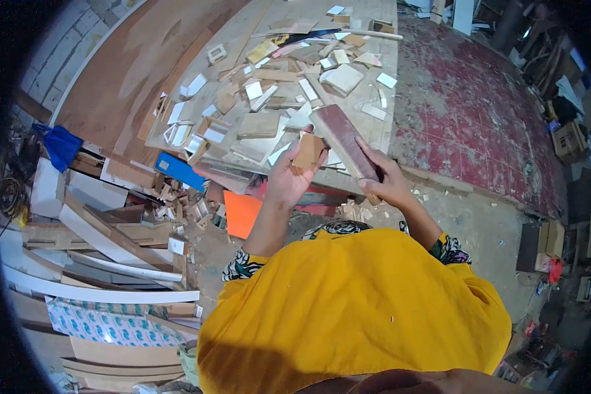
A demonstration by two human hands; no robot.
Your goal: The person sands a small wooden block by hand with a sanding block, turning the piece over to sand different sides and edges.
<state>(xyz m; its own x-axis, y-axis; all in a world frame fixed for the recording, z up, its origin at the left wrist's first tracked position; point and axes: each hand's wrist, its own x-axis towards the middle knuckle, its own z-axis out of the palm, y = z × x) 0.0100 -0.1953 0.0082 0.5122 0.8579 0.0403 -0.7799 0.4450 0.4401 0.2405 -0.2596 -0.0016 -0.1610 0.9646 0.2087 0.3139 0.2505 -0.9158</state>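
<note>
In my left hand (287, 180) I hold a small brown wooden block (308, 151), fingers wrapped round its edges. My right hand (389, 178) grips the near end of a long sanding block (345, 140) with a dark red abrasive face, tilted so its far end points up and left. The two pieces are close side by side, just over the near edge of the worktable (374, 141). Beyond my hands, many small wood offcuts (259, 125) lie scattered over the tabletop, some with white faces.
A blue panel (179, 171) and an orange sheet (241, 213) stand by the table's near left side. Long white-edged boards (111, 262) are stacked at left. Red tiled floor (466, 111) stretches to the right, with cardboard boxes (549, 239) beyond. Wood scraps (354, 211) litter the ground.
</note>
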